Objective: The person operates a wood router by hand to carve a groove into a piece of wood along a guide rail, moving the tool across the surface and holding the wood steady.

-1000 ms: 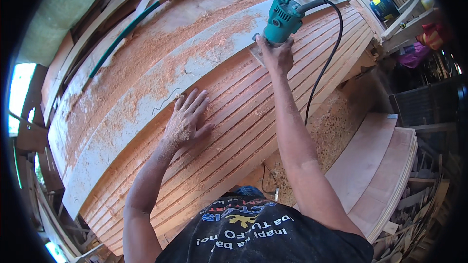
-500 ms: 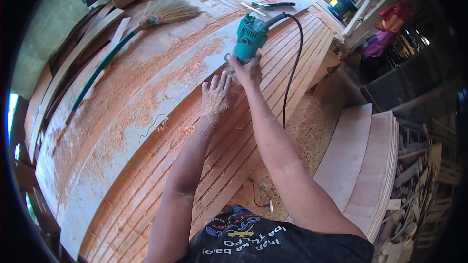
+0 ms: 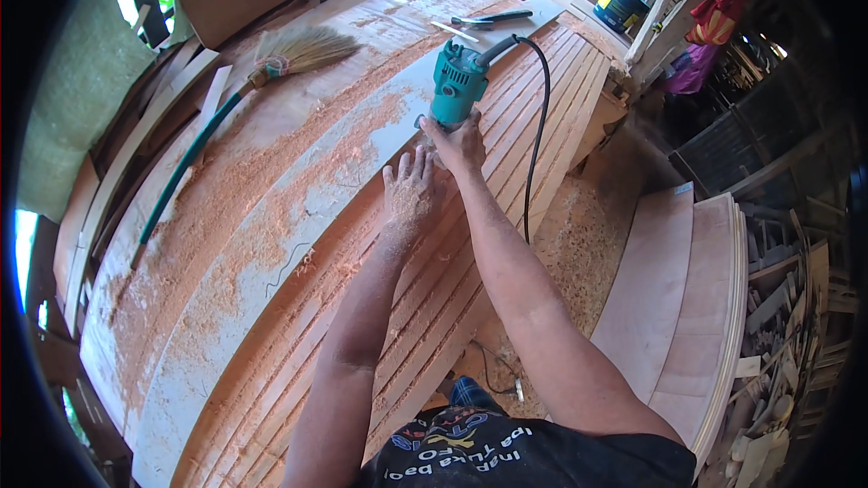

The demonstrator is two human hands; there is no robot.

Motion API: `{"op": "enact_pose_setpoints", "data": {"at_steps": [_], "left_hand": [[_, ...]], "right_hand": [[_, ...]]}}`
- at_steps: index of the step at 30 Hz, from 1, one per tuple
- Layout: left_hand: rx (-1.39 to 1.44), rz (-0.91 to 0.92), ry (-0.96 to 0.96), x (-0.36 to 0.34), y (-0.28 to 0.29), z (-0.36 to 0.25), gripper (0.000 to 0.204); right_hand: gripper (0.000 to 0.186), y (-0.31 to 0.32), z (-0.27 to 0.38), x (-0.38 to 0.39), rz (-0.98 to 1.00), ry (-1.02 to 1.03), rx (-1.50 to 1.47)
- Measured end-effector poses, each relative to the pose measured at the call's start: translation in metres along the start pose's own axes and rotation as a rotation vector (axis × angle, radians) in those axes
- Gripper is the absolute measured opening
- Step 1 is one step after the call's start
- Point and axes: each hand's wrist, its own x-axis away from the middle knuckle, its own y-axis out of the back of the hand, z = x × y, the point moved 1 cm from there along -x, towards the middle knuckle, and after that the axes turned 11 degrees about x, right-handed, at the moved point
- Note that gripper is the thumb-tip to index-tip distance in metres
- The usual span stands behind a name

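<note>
My right hand (image 3: pixel 459 142) is wrapped round the lower part of a teal trim router (image 3: pixel 458 86), which stands upright at the edge of a long pale board (image 3: pixel 271 199). A black cord (image 3: pixel 545 117) runs from its top. Close by on the left, dusted with shavings, my left hand (image 3: pixel 413 194) has its fingers stretched and a little apart, fingertips near the router's base. Whether they touch the base I cannot tell. Beneath lies a reddish wood panel (image 3: pixel 362 262) with several long parallel grooves. The router's bit is hidden.
A broom (image 3: pixel 307 50) with a green handle rests on the sawdust-covered sheet at left. Pliers-like black-handled tool (image 3: pixel 493 18) lies at the board's far end. Curved plywood sheets (image 3: pixel 669 298) stand at right, beside heaped offcuts (image 3: pixel 768 398). A blue bucket (image 3: pixel 621 5) stands far right.
The view has shifted slightly. The router and both hands appear a little farther along the board's edge, with the same grip.
</note>
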Motion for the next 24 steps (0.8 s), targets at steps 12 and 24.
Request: {"op": "enact_pose_setpoints", "data": {"at_steps": [12,24], "left_hand": [[-0.039,0.028,-0.011,-0.029,-0.018,-0.007,0.060],[-0.072,0.000,0.015,-0.049,-0.034,-0.014,0.058]], "right_hand": [[0.087,0.001,-0.017,-0.032,-0.004,0.000,-0.009],[0.087,0.002,-0.026,-0.053,0.010,-0.018,0.013]]}}
